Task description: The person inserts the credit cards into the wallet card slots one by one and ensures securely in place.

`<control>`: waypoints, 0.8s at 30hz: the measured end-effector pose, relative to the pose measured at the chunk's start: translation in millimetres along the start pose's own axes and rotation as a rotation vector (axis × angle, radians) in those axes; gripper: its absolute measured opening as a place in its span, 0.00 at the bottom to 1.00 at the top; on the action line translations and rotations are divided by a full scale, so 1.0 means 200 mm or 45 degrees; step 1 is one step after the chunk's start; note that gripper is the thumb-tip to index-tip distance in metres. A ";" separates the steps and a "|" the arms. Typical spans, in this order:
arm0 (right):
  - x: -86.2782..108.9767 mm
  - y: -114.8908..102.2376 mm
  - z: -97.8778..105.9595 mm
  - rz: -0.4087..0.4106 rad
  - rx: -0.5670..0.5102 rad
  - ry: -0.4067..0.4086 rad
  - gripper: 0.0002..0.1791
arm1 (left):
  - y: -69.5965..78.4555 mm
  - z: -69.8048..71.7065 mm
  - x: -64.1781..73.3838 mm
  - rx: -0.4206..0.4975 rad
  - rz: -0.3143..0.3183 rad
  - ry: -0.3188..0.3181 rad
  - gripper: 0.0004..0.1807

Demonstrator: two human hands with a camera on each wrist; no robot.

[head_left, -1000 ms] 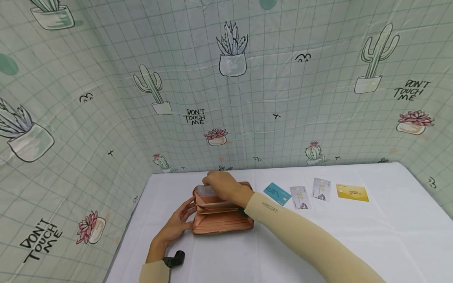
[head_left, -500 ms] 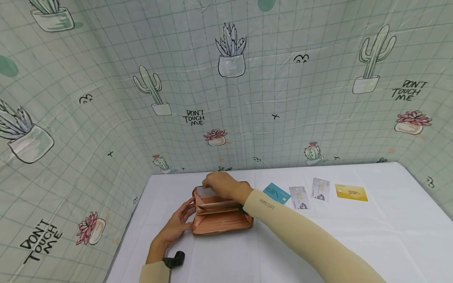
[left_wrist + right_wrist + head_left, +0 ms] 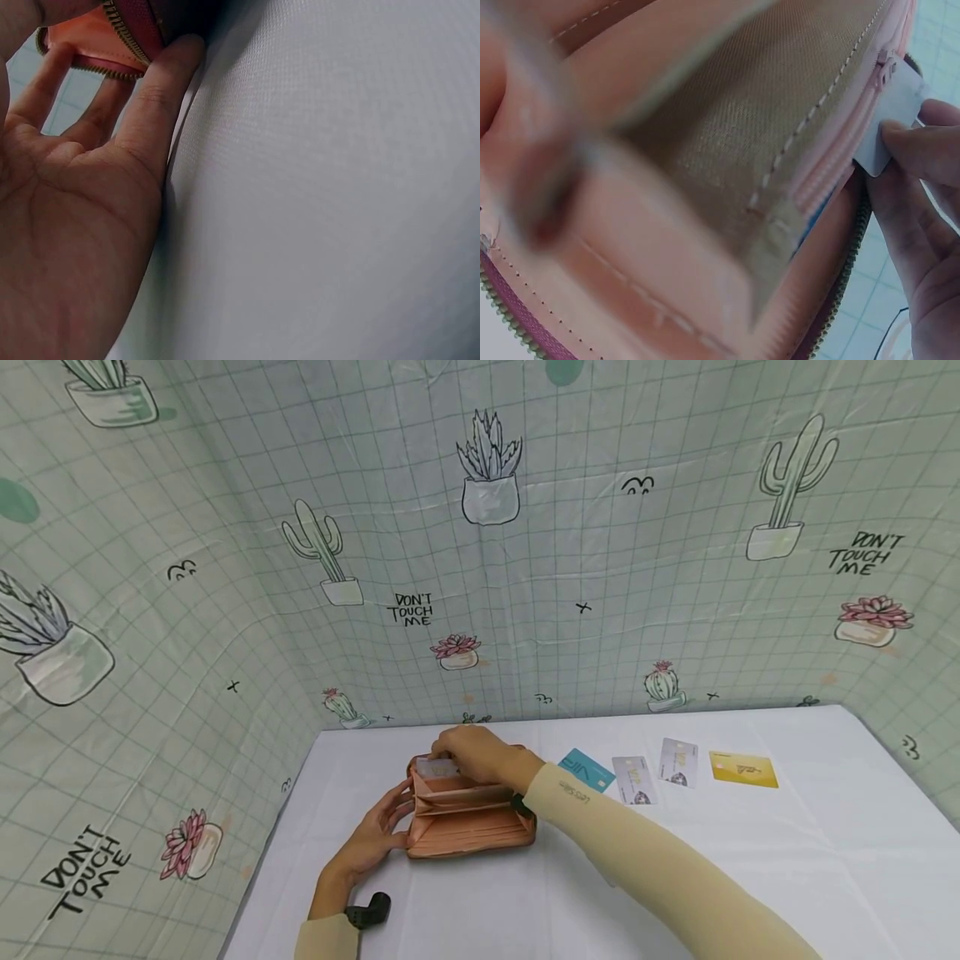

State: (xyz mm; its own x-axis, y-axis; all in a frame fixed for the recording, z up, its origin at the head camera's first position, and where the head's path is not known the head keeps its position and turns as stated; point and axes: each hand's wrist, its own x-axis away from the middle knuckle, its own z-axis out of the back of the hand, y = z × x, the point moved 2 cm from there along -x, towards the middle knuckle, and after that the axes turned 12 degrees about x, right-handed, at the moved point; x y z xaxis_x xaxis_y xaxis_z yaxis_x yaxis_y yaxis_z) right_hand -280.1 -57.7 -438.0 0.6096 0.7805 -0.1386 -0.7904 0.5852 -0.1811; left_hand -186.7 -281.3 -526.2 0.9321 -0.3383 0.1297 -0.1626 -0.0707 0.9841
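An open zip-around wallet point(image 3: 472, 839) with a peach-orange lining stands on the table, its pleated compartments facing up. My left hand point(image 3: 371, 837) holds its left side; in the left wrist view the fingers point(image 3: 150, 112) reach the brass-toothed zip edge. Over the wallet's back part, my right hand point(image 3: 476, 753) pinches a pale silver card point(image 3: 437, 767). Seen from the right wrist, thumb and fingers grip that card point(image 3: 889, 124) by its edge, beside a pink inner zip point(image 3: 847, 150). The card's lower part is hidden in the wallet, and a sliver of blue point(image 3: 814, 225) shows near the zip.
Right of the wallet lie a teal card point(image 3: 587, 770), two silver cards point(image 3: 634, 779) point(image 3: 679, 762) and a yellow card point(image 3: 744, 769). A white cloth covers the table point(image 3: 675, 860). Behind it hangs a grid-patterned curtain point(image 3: 555, 552) with plant drawings.
The silver card's printed face shows more than before, and my right hand has shifted slightly down. My left hand and the wallet stay in place.
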 end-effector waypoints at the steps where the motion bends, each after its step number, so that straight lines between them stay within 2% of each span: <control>1: 0.00 0.00 0.00 -0.002 0.003 -0.002 0.16 | 0.00 0.00 0.00 0.000 -0.001 0.000 0.57; 9: -0.01 0.00 0.00 -0.008 -0.001 -0.072 0.18 | 0.00 0.00 0.00 -0.003 0.013 0.019 0.56; 18: -0.01 -0.02 -0.03 0.032 0.136 -0.147 0.25 | -0.01 0.01 -0.01 -0.016 0.009 0.017 0.57; 24: 0.00 -0.05 -0.01 0.053 0.217 -0.197 0.25 | -0.02 0.01 -0.02 -0.015 0.031 0.026 0.57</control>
State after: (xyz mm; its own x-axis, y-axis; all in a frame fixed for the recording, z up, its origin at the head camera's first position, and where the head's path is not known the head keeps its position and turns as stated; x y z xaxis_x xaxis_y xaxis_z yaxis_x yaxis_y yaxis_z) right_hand -271.7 -63.2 -437.6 0.5700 0.8215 0.0111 -0.8215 0.5701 -0.0097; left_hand -189.8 -282.2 -530.1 0.9343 -0.3207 0.1559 -0.1816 -0.0517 0.9820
